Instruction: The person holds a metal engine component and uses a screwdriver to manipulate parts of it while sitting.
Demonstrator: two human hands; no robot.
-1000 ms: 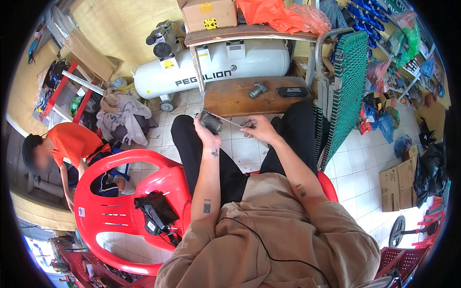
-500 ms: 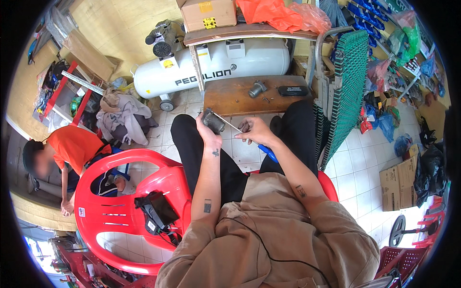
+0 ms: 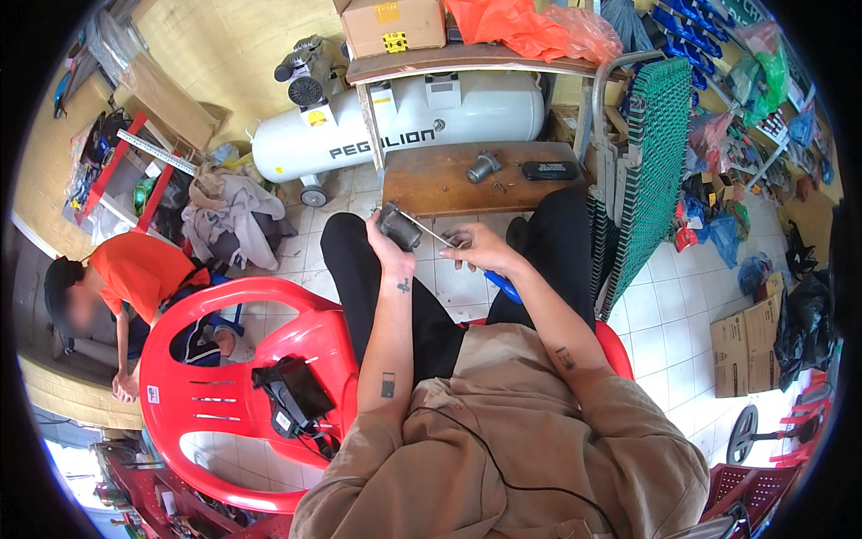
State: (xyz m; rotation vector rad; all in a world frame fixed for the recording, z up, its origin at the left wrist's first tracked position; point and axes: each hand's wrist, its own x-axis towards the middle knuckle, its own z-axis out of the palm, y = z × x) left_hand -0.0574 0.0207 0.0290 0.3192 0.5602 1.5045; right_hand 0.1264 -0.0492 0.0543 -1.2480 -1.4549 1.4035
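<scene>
My left hand (image 3: pixel 390 246) is wrapped round a dull grey cylindrical metal part (image 3: pixel 400 226), held tilted above my left thigh. My right hand (image 3: pixel 478 254) grips a tool with a long thin steel shaft and a blue handle (image 3: pixel 504 286), which shows beneath my wrist. The shaft reaches up-left to the top of the metal part; whether its tip touches is too small to tell. On the low wooden bench (image 3: pixel 422 187) in front of my knees lie a second grey metal part (image 3: pixel 482 166), a black oblong case (image 3: pixel 549 171) and small loose pieces.
A white compressor tank (image 3: pixel 296 148) stands behind the bench. At my left is a red plastic chair (image 3: pixel 166 350) bearing a black device (image 3: pixel 296 400), with a bent-over person in orange (image 3: pixel 144 269) beside it. A folded green woven cot (image 3: pixel 642 180) and cardboard boxes (image 3: pixel 745 350) are at my right.
My right hand has shifted slightly down, and the blue handle has come into view under it. The person at my left has bent lower, their hands now together beside the chair.
</scene>
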